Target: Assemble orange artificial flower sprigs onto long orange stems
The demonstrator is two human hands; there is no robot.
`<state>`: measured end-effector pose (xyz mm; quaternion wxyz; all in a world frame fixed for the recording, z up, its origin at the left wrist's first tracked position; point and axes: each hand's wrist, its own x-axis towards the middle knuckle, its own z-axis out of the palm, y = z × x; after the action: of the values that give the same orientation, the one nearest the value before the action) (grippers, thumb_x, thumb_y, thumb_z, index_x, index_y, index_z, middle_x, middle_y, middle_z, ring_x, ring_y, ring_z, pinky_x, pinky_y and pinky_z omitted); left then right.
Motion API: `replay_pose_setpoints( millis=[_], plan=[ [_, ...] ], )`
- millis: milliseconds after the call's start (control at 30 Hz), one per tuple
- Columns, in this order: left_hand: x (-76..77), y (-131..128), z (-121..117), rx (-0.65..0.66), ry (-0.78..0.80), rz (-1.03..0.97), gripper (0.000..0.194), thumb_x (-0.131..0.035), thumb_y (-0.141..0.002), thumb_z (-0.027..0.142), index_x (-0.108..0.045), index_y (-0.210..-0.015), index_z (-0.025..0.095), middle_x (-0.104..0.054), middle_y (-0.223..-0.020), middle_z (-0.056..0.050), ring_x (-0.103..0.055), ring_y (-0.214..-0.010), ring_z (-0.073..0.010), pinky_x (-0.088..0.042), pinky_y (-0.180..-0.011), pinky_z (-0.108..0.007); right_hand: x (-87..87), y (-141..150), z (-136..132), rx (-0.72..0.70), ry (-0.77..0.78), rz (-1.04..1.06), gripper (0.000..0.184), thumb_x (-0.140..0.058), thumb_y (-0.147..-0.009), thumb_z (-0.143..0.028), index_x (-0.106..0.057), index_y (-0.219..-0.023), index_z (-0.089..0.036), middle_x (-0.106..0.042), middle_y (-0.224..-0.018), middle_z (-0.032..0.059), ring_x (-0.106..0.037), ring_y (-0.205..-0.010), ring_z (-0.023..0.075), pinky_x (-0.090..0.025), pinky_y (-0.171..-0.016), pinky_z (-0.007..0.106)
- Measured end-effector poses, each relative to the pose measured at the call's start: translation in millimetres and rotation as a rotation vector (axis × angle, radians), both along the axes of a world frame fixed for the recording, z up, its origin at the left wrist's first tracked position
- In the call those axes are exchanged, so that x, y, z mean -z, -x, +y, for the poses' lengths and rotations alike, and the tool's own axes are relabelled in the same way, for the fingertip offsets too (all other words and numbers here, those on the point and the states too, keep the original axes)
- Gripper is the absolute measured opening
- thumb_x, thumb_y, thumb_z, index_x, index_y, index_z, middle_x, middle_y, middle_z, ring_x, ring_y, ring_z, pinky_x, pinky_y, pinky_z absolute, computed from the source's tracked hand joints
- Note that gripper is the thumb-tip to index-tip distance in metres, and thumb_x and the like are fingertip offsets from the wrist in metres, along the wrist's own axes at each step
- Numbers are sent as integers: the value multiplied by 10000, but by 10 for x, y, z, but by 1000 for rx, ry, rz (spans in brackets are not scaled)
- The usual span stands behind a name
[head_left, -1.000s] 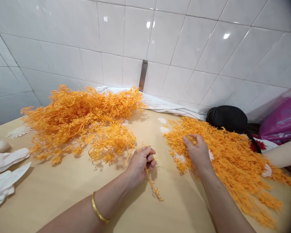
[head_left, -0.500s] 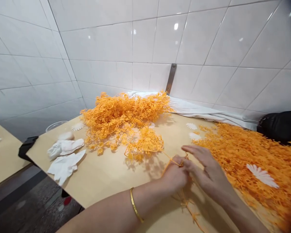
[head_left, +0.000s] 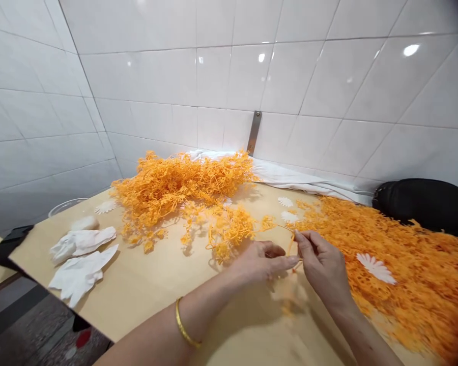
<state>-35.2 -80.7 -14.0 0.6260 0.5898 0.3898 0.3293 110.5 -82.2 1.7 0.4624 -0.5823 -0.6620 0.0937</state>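
Slightly right of the middle, my right hand (head_left: 322,262) pinches a thin orange plastic stem (head_left: 291,243) between thumb and fingertips. My left hand (head_left: 265,262) is close beside it, thumb stretched toward the same stem and fingers curled; its grip is partly hidden and looks closed on the lower part of the stem. A blurred leafy end (head_left: 288,307) hangs below the hands. Beyond my left hand lies a loose orange artificial sprig (head_left: 238,223), in front of a tall heap of orange artificial foliage (head_left: 183,178).
A wide pile of orange pieces (head_left: 416,274) covers the table's right side, with a white petal-shaped flower piece (head_left: 376,268) on it. Crumpled white gloves (head_left: 80,264) lie at left. A black bag (head_left: 423,206) and white cloth (head_left: 301,178) lie along the tiled wall.
My hands have drawn slightly apart, the right now pinching the stem upright where it earlier lay over the left. The leafy end below has swung and blurred. The view has shifted right.
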Motion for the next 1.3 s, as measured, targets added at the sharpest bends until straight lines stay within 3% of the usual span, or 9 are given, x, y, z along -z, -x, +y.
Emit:
replay_pose_setpoints(
  millis=[200,400,633,733,833,933,1033,1133,1300],
  plan=[
    [-216,443,259,-98,-443,526,339,-493,-714,365,-632,-910,126,-628,-934,-92,-549,-882,-222,-393,-764,-297,-37,-131,27,128,-131,-25,298,-430,-796,-366,-457,-561,-185,-334,-425,-57,-333,-401,85,-268,-417,204],
    [-416,628,707,-402,-715,575,353,-516,-709,287,-573,-1037,170,-514,-1156,-109,-430,-1090,-247,-289,-909,-318,52,-87,-9,63,-316,-423,214,-390,-837,-284,-539,-732,-172,-560,-610,25,-491,-551,136,-322,-557,241],
    [-80,598,202,-369,-588,956,155,-424,-718,171,-538,-613,167,-517,-778,-94,-506,-745,-213,-346,-642,-298,181,170,-100,-119,-37,-802,201,-374,-834,-183,-522,-698,-186,-582,-605,16,-491,-500,137,-249,-511,258],
    [-47,585,-108,-450,-502,797,165,-444,-747,277,-543,-669,170,-496,-747,-60,-488,-654,-167,-338,-597,-276,174,233,-134,-131,0,-838,203,-372,-838,-182,-519,-698,-183,-582,-617,20,-496,-500,134,-237,-513,261],
    [-43,497,-243,-379,-122,312,206,-508,-728,346,-556,-792,156,-510,-651,-29,-488,-576,-136,-352,-543,-248,175,281,-170,-146,-1,-846,215,-359,-847,-200,-523,-708,-182,-576,-624,27,-489,-504,140,-233,-512,262],
    [2,374,-194,-349,313,-219,170,-536,-726,248,-565,-792,94,-573,-712,-75,-539,-616,-128,-410,-599,-245,203,329,-212,-220,-8,-811,205,-356,-848,-211,-530,-744,-185,-571,-640,27,-477,-522,145,-240,-513,260],
    [25,270,-57,-387,528,-481,177,-459,-771,162,-589,-714,57,-589,-705,-102,-558,-640,-119,-432,-658,-238,237,358,-232,-318,-37,-712,196,-363,-843,-210,-528,-743,-181,-570,-683,35,-476,-593,149,-280,-572,264],
    [-23,181,92,-389,586,-543,225,-414,-788,118,-599,-676,55,-582,-639,-85,-553,-596,-106,-437,-615,-215,246,343,-200,-320,-68,-540,210,-358,-841,-220,-513,-705,-176,-560,-696,41,-477,-677,162,-307,-649,283],
    [-50,-18,271,-283,506,-605,202,-414,-773,52,-575,-654,73,-564,-572,-44,-527,-514,-83,-446,-632,-217,188,206,-75,-67,-6,-105,228,-325,-846,-279,-461,-689,-186,-516,-617,10,-467,-583,133,-327,-548,240]
  ],
)
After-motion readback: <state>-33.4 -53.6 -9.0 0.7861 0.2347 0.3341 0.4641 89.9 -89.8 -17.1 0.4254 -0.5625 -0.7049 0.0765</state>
